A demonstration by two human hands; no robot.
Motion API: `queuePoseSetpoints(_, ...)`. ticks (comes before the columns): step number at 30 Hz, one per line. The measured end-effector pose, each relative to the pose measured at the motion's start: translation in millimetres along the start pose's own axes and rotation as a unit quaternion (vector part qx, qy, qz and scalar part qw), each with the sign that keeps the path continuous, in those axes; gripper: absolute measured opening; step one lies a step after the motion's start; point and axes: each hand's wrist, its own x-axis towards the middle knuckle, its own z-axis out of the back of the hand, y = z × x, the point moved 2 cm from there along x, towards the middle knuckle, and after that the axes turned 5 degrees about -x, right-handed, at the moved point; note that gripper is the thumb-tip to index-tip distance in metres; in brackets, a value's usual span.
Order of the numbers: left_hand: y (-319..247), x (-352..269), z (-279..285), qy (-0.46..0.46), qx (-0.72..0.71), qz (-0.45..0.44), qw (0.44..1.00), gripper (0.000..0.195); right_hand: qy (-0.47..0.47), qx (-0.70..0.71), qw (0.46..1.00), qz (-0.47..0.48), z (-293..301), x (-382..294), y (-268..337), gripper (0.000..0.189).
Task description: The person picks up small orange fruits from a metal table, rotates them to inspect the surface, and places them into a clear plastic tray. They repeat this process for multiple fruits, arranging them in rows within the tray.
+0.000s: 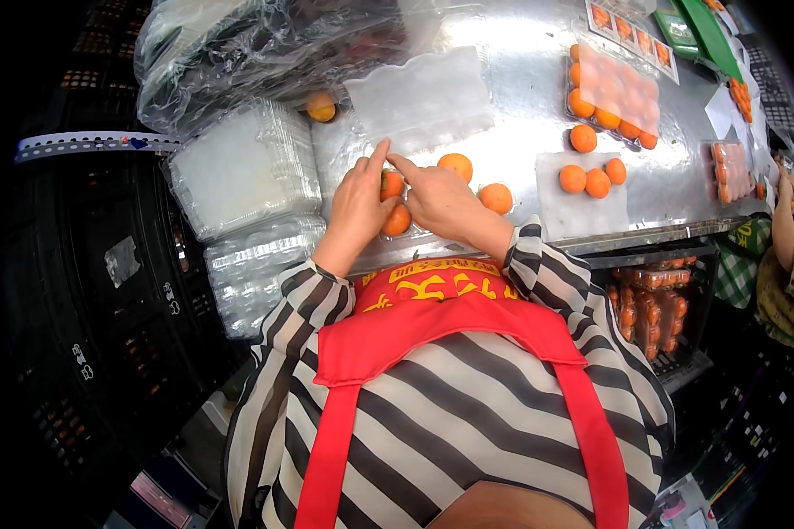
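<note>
Over an open clear plastic clamshell tray (463, 211) on the metal table, both my hands reach in with bent wrists. My left hand (362, 198) lies at its left side, the index finger stretched forward, the thumb beside a small orange citrus fruit (396, 219). Another orange fruit with a green spot (391, 185) is partly hidden between the hands. My right hand (440, 198) points in from the right, its index fingertip near the left one. Two more fruits (454, 168) (496, 198) lie right of it. Whether either hand grips a fruit cannot be told. A white foam sheet (423, 99) lies ahead.
Stacked clear clamshells (245, 172) stand left, below a plastic bag (258, 59). A filled fruit pack (612, 96) and loose fruits on a white sheet (582, 215) lie right. Black crates (126, 284) flank the left side. Another person's arm (784, 218) shows far right.
</note>
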Motion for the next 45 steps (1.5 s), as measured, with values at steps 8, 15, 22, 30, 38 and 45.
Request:
queuePoseSetpoints(8, 5.4, 0.6, 5.0, -0.01, -0.127, 0.084, 0.988, 0.089, 0.008, 0.19, 0.98, -0.058, -6.5, -4.1, -1.1, 0.06)
queuePoseSetpoints(15, 18.4, -5.8, 26.9, -0.019, -0.533, 0.139, 0.834, 0.081, -0.095, 0.305, 0.947, 0.02, 27.8, -7.5, 6.0, 0.046)
queuePoseSetpoints(22, -4.7, -4.7, 31.2, 0.106, -0.729, 0.132, 0.663, 0.066, -0.095, 0.298, 0.95, 0.008, 62.6, -17.6, 1.8, 0.042)
queuePoseSetpoints(30, -20.8, 0.0, 28.5, 0.146, -0.745, 0.123, 0.639, 0.063, -0.031, 0.354, 0.931, 0.082, 61.0, -14.2, 12.2, 0.063)
queuePoseSetpoints(38, -33.3, 4.4, 37.0, 0.144, -0.674, 0.097, 0.718, 0.062, -0.069, 0.276, 0.954, 0.091, 60.8, -19.6, 12.5, 0.063)
queuePoseSetpoints(45, -30.6, 6.3, 38.3, 0.176, -0.682, 0.073, 0.706, 0.066, -0.085, 0.274, 0.954, 0.082, 62.6, -23.7, 13.9, 0.062)
